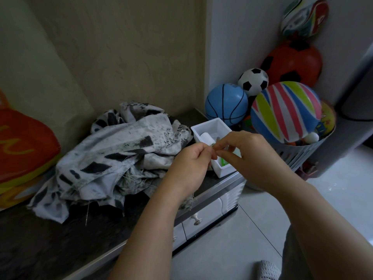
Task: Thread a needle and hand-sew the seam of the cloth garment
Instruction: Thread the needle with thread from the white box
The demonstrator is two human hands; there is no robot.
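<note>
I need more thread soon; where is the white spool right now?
In the head view, the white thread spool lies inside the white plastic box, right of the crumpled garment, just beyond both hands.

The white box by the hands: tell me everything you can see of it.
The white box is a small open-topped rectangular container, apparently plastic, standing upright on the dark countertop near its right edge, just right of the crumpled patterned cloth. Inside lie a white thread spool and something green, mostly hidden. Both hands, left hand and right hand, work above it, covering its near half.
</note>
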